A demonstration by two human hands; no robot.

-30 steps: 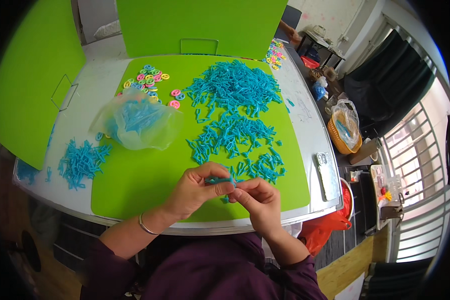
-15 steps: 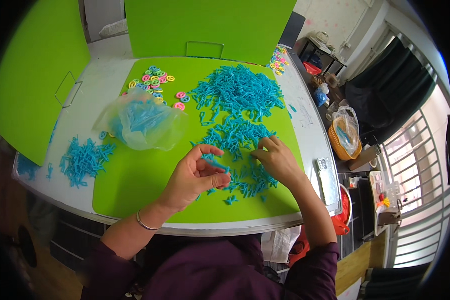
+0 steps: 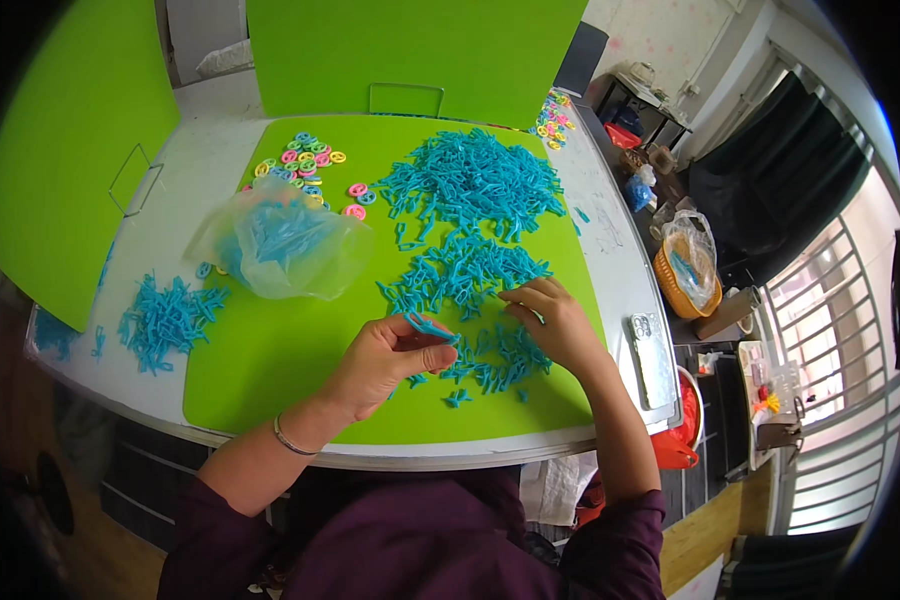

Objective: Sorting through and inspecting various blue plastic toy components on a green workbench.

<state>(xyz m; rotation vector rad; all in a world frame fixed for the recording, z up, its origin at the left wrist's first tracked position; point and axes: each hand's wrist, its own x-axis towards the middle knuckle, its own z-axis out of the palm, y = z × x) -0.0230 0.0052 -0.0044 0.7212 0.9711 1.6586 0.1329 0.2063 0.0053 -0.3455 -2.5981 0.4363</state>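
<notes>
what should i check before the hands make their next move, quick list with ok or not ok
1. Left hand holding at least one blue piece: ok.
2. Right hand at the scattered blue pieces: ok.
3. Right hand's grip on a piece: cannot tell, fingertips unclear.
4. Plastic bag apart from both hands: ok.
5. All blue pieces on the green mat: not ok, the left heap lies mostly on the white table.

The bag (image 3: 305, 265) lies left of the rear clip heap (image 3: 480, 180).

White table (image 3: 160, 235): green mat (image 3: 280, 370), blue pieces (image 3: 168, 322) heaped left, phone (image 3: 653, 362) right.
</notes>
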